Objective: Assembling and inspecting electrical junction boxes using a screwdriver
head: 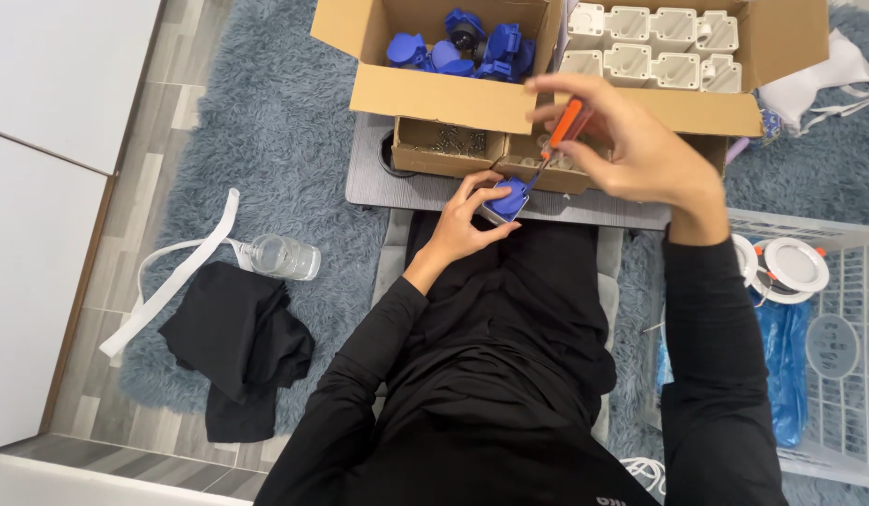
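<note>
My left hand [464, 217] grips a small blue plastic socket part [507, 200] at the near edge of a low grey table [378, 183]. My right hand [622, 141] holds a screwdriver with an orange handle [566, 126], angled down so its tip meets the blue part. Both arms wear black sleeves, and my legs in black lie under the table.
A cardboard box [439, 94] holds several blue parts [463, 47]; beside it a second box [725, 108] holds white parts [655, 42]. Small trays of screws [450, 142] sit below. A white basket [842, 375] with round white pieces stands right. A bottle [284, 256] and black cloth [236, 351] lie left on a grey rug.
</note>
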